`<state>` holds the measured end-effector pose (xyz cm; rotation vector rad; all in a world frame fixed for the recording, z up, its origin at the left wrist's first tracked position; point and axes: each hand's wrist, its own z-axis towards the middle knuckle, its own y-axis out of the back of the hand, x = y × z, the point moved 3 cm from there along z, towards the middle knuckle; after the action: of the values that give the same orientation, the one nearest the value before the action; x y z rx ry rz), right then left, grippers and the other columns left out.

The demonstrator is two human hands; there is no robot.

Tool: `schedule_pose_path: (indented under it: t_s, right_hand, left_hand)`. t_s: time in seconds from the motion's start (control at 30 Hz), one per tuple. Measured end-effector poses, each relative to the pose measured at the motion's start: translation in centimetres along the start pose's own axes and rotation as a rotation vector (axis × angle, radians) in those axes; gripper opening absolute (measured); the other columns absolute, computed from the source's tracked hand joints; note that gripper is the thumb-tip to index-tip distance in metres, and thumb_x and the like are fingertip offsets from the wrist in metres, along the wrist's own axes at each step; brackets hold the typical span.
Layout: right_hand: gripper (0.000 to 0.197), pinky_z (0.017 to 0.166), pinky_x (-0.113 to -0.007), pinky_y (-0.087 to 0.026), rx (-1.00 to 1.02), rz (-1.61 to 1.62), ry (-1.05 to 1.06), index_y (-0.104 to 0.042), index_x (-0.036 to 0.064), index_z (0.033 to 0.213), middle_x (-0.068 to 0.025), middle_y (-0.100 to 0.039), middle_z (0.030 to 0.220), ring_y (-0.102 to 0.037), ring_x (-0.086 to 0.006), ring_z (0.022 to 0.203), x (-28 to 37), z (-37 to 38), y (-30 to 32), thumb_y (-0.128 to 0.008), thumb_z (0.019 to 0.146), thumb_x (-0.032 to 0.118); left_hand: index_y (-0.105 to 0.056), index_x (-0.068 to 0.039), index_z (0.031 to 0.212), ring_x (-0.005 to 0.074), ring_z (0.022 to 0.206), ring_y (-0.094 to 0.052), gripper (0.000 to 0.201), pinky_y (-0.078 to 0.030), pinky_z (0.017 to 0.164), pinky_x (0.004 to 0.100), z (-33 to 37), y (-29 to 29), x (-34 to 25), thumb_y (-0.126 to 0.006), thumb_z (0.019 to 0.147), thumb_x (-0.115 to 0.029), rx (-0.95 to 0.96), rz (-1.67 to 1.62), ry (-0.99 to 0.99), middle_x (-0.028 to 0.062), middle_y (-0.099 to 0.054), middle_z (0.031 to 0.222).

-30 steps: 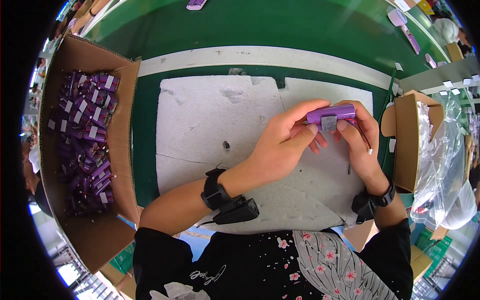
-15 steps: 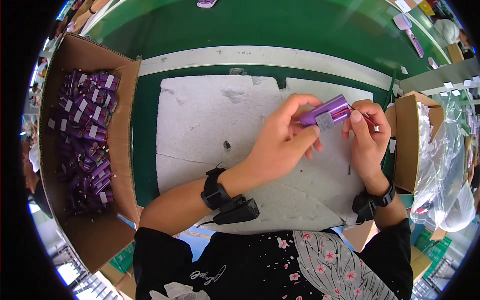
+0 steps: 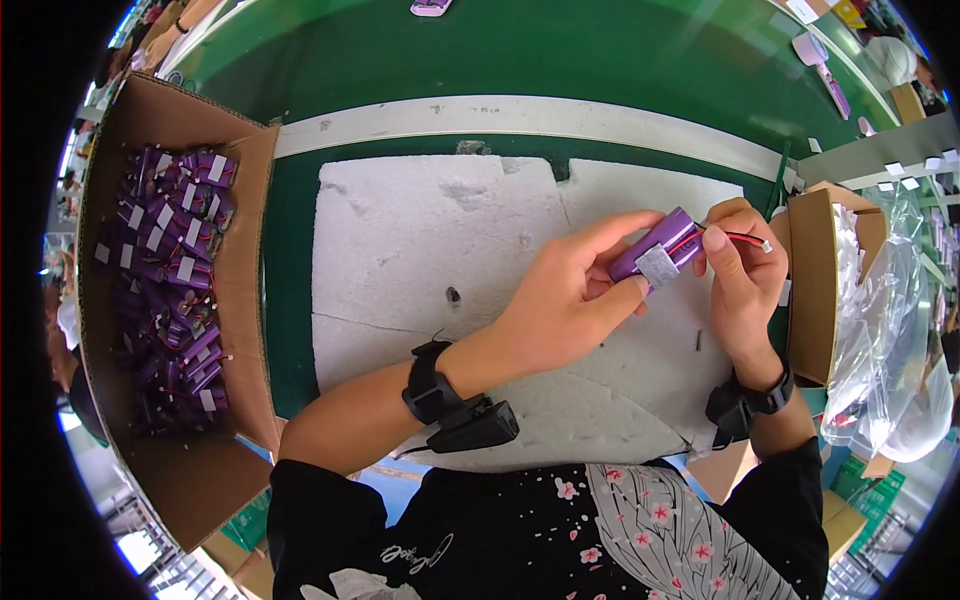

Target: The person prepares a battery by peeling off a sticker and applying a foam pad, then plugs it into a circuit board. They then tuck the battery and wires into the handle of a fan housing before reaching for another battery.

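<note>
A purple battery pack (image 3: 677, 226) is held tilted above the right part of the white foam board (image 3: 400, 240). My left hand (image 3: 560, 305) is closed around its lower left end, thumb in front and fingers behind. On its near face is a light grey pad (image 3: 658, 266). From the pack's upper right side run red and black wires (image 3: 742, 237), tipped by a small white connector (image 3: 767, 246). My right hand (image 3: 745, 285) pinches these wires between thumb and fingers close to the pack, and the connector sticks out to the right past the fingers.
An open cardboard box (image 3: 245, 270) on the left holds many purple battery packs (image 3: 190, 235). To the right stand a smaller box (image 3: 812, 290) with white pieces and clear plastic bags (image 3: 875, 330). Beyond a pale rail (image 3: 480, 110) lies a green belt (image 3: 580, 50) carrying purple-and-white devices (image 3: 835, 92).
The pack has moved slightly down and right, and its pad faces up more fully. The wire end has swung from hanging down to pointing right. Both hands keep their hold.
</note>
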<state>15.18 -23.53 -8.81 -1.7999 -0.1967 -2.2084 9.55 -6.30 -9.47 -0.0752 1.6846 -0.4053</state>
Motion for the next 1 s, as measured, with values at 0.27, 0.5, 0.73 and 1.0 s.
schedule_pose_path:
  t_s: [0.27,0.5,0.73,1.0]
  right_hand:
    - [0.012,0.054,-0.024,-0.039,0.066,-0.035,-0.134,-0.055,0.0008,0.083,-0.0056,-0.051,0.082,-0.048,-0.0102,0.065,-0.19,0.57,0.23,-0.062,0.09,0.007]
    - [0.011,0.052,-0.024,-0.038,0.091,-0.07,-0.162,-0.054,0.0003,0.081,-0.0045,-0.049,0.078,-0.047,-0.0094,0.059,-0.18,0.77,0.29,-0.062,0.088,0.004]
    - [0.01,0.05,-0.021,-0.038,-0.008,-0.05,-0.14,-0.057,-0.0015,0.081,-0.0026,-0.056,0.079,-0.05,-0.007,0.059,-0.11,0.49,0.47,-0.066,0.083,-0.003]
    - [0.01,0.05,-0.024,-0.039,0.092,-0.115,-0.151,-0.053,-0.0002,0.08,-0.0046,-0.049,0.078,-0.047,-0.0092,0.057,-0.07,0.6,0.23,-0.061,0.084,-0.001]
  left_hand:
    - [-0.042,0.0,0.14,0.0104,0.075,-0.06,0.05,-0.051,0.062,0.0247,-0.03,0.45,-0.04,-0.049,0.09,0.003,-0.005,0.007,0.012,0.0088,-0.062,0.107]
    - [-0.044,-0.001,0.139,0.0094,0.067,-0.057,0.05,-0.049,0.057,0.0247,0.02,0.63,0.26,-0.047,0.09,0.003,-0.021,-0.059,-0.013,0.007,-0.061,0.101]
    - [-0.045,-0.001,0.139,0.0103,0.064,-0.058,0.05,-0.051,0.056,0.0257,0.05,0.58,0.11,-0.046,0.089,0.005,-0.009,-0.046,0.018,0.0086,-0.063,0.106]
    - [-0.045,-0.001,0.139,0.0101,0.063,-0.058,0.051,-0.051,0.057,0.0256,-0.06,0.59,0.07,-0.045,0.088,0.006,-0.007,-0.006,0.025,0.0084,-0.063,0.105]
